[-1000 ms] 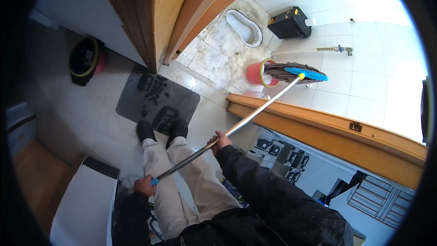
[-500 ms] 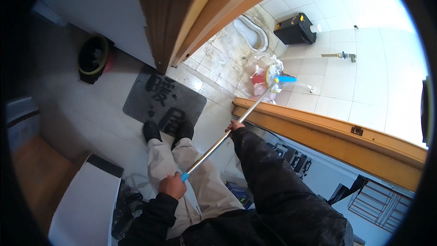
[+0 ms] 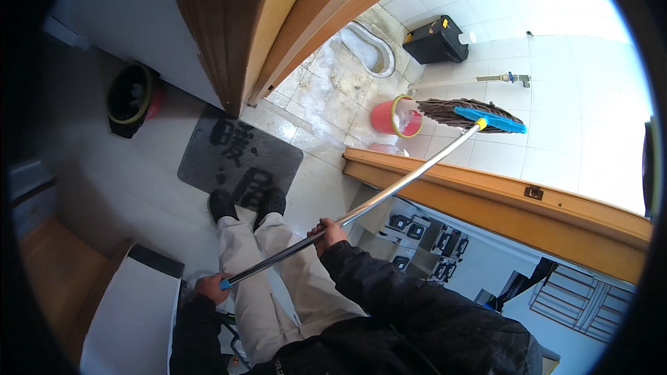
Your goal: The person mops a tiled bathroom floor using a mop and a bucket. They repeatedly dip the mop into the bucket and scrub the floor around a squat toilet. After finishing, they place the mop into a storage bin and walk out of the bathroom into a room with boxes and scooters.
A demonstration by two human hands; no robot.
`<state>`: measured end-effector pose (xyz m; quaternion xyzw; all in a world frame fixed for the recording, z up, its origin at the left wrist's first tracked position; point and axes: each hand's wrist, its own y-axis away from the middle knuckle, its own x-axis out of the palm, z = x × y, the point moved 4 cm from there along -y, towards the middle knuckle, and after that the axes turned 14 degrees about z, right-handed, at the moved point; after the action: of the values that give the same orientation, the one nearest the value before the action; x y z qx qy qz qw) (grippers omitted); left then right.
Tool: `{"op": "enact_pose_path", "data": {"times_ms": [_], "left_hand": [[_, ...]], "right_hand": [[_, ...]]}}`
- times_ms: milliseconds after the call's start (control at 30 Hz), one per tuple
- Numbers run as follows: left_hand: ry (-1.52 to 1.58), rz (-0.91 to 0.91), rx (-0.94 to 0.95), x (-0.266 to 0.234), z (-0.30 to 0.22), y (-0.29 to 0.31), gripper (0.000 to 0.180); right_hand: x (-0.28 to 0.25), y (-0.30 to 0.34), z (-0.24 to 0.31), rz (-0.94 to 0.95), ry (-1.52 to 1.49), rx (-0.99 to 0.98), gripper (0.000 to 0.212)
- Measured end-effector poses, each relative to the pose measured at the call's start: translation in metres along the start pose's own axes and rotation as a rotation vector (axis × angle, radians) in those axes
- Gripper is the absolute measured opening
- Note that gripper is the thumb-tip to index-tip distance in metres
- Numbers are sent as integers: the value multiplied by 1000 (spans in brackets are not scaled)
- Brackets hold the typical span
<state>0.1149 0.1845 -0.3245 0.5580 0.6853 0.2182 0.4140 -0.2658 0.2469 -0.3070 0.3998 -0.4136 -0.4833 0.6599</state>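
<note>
A mop (image 3: 406,180) with a silver handle, blue clamp and dark brown strands stretches diagonally from me through the doorway. The fingers of my left hand (image 3: 212,289) are wrapped round the handle's blue end, low on the left. Farther up, my right hand (image 3: 330,234) is closed round the metal pole. The mop's head hangs off the floor, in front of the white tiled wall. A red bucket (image 3: 381,119) with a yellow-green rim stands just left of the strands, with pale, sudsy-looking contents. White foam (image 3: 316,107) lies across the tiled floor beyond the doorway.
A squat toilet (image 3: 368,50) is set in the far floor, beside a black bin (image 3: 435,42). The wooden door frame (image 3: 486,191) borders the opening. A grey mat (image 3: 240,156) lies before my feet. Another bucket-like bin (image 3: 130,94) stands left. A tap (image 3: 514,79) juts from the wall.
The mop head has risen away from the bucket and swung right, leaving the bucket in plain view. My left hand has moved down and left, the right hand slightly the same way.
</note>
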Motion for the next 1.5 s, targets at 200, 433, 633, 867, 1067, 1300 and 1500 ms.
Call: {"op": "enact_pose_path", "data": {"times_ms": [200, 433, 633, 867, 1067, 1300, 1500], "left_hand": [[-54, -40, 53, 1, 7, -10, 25], [-17, -30, 54, -5, -1, -5, 24], [2, 3, 20, -8, -12, 4, 25], [-31, 4, 32, -4, -13, 0, 23], [-59, 28, 33, -5, -11, -5, 23], [-18, -23, 65, -2, -17, 1, 26], [-96, -60, 53, -51, -64, 60, 23]], "right_hand": [[18, 31, 17, 9, -5, -27, 9], [10, 20, 20, -27, 2, -4, 10], [-2, 6, 14, -77, 24, 18, 10], [-11, -3, 17, -76, 26, 15, 11], [-16, -3, 17, -27, 3, 7, 12], [-23, -2, 30, -58, 10, 20, 11], [17, 60, 65, -19, 10, -20, 12]]}}
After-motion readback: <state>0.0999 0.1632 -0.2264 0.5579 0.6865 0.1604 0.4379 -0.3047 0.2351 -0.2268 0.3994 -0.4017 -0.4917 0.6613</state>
